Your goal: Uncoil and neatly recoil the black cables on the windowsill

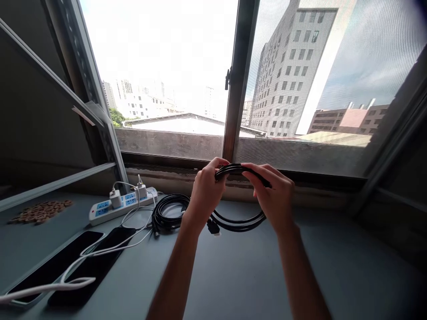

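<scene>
A looped black cable is held up over the grey table, its top strands running between my two hands. My left hand is closed round the left side of the loop. My right hand pinches the strands at the upper right, thumb below and fingers above. Beneath my left wrist hangs a black connector with a pale tip. Left of my left forearm, a second coiled black cable lies on the table, partly hidden by that arm.
A white power strip with two plugged-in chargers stands at the back left. White cords cross two dark phones at the front left. Small brown pieces lie at the far left. A window frame rises behind the table.
</scene>
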Demonstrator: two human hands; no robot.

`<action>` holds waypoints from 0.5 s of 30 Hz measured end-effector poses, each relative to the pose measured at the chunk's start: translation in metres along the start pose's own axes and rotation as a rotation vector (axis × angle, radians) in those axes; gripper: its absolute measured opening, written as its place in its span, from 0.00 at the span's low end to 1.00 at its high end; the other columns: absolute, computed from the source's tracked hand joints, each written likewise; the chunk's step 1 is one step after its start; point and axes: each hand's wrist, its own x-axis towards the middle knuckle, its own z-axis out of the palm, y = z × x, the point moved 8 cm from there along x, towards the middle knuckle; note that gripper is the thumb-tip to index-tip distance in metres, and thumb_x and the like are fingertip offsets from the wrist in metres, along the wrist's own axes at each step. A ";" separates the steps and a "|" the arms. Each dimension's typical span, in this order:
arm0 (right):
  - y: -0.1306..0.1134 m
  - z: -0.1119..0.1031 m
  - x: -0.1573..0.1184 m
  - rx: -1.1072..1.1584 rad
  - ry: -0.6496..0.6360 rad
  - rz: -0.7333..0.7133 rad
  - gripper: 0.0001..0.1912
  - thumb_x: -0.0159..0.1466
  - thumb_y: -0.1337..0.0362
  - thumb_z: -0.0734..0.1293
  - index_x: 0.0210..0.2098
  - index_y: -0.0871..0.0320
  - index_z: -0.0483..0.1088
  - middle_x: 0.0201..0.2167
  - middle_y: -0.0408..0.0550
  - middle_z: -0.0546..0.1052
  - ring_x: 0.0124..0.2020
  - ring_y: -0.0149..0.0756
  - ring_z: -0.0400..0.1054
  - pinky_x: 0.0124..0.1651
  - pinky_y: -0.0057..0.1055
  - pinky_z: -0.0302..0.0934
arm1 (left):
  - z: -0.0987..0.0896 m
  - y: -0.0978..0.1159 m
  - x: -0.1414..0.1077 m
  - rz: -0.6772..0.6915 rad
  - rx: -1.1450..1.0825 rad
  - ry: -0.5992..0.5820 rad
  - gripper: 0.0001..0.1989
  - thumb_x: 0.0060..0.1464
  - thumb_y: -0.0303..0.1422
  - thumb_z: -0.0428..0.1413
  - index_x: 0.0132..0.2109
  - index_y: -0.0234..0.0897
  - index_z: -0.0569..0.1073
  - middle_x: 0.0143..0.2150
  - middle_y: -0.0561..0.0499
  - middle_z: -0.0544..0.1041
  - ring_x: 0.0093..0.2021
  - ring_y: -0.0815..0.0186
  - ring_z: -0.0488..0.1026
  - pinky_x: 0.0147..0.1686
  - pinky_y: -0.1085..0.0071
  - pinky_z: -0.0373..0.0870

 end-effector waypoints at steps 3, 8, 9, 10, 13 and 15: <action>0.021 0.001 0.002 0.007 0.034 0.096 0.10 0.60 0.60 0.64 0.37 0.56 0.74 0.29 0.41 0.73 0.16 0.21 0.59 0.22 0.25 0.55 | 0.008 0.000 0.000 -0.004 -0.122 -0.077 0.08 0.54 0.36 0.53 0.38 0.38 0.71 0.17 0.57 0.64 0.16 0.72 0.59 0.17 0.78 0.54; 0.034 -0.009 0.003 0.118 0.147 0.142 0.09 0.56 0.60 0.68 0.33 0.59 0.74 0.30 0.42 0.72 0.15 0.21 0.59 0.15 0.24 0.52 | 0.011 -0.002 0.002 -0.029 -0.288 -0.079 0.11 0.52 0.40 0.56 0.36 0.37 0.72 0.14 0.58 0.61 0.13 0.75 0.56 0.13 0.79 0.52; 0.032 -0.011 0.003 0.136 0.157 0.129 0.09 0.55 0.60 0.69 0.34 0.59 0.75 0.30 0.42 0.72 0.15 0.21 0.58 0.15 0.24 0.51 | 0.011 -0.002 0.002 -0.032 -0.321 -0.074 0.11 0.51 0.41 0.56 0.36 0.36 0.72 0.14 0.59 0.60 0.12 0.76 0.55 0.13 0.79 0.51; 0.028 -0.013 0.003 0.149 0.167 0.111 0.09 0.55 0.61 0.69 0.34 0.58 0.75 0.30 0.42 0.71 0.15 0.20 0.58 0.14 0.24 0.51 | 0.011 -0.002 0.002 -0.034 -0.346 -0.078 0.12 0.51 0.41 0.56 0.36 0.36 0.72 0.13 0.59 0.60 0.12 0.76 0.54 0.12 0.79 0.51; 0.018 -0.014 0.004 0.149 0.163 0.060 0.08 0.56 0.62 0.69 0.35 0.57 0.75 0.31 0.42 0.71 0.16 0.21 0.58 0.15 0.24 0.52 | 0.013 -0.003 0.001 -0.037 -0.334 -0.112 0.12 0.52 0.41 0.56 0.36 0.35 0.73 0.12 0.59 0.60 0.11 0.76 0.54 0.11 0.80 0.50; 0.015 -0.009 0.005 0.111 0.106 0.040 0.09 0.56 0.61 0.68 0.35 0.56 0.75 0.31 0.43 0.72 0.19 0.23 0.61 0.19 0.24 0.55 | 0.014 -0.004 0.002 -0.029 -0.297 -0.123 0.12 0.51 0.41 0.56 0.34 0.35 0.74 0.13 0.59 0.59 0.13 0.76 0.55 0.12 0.80 0.50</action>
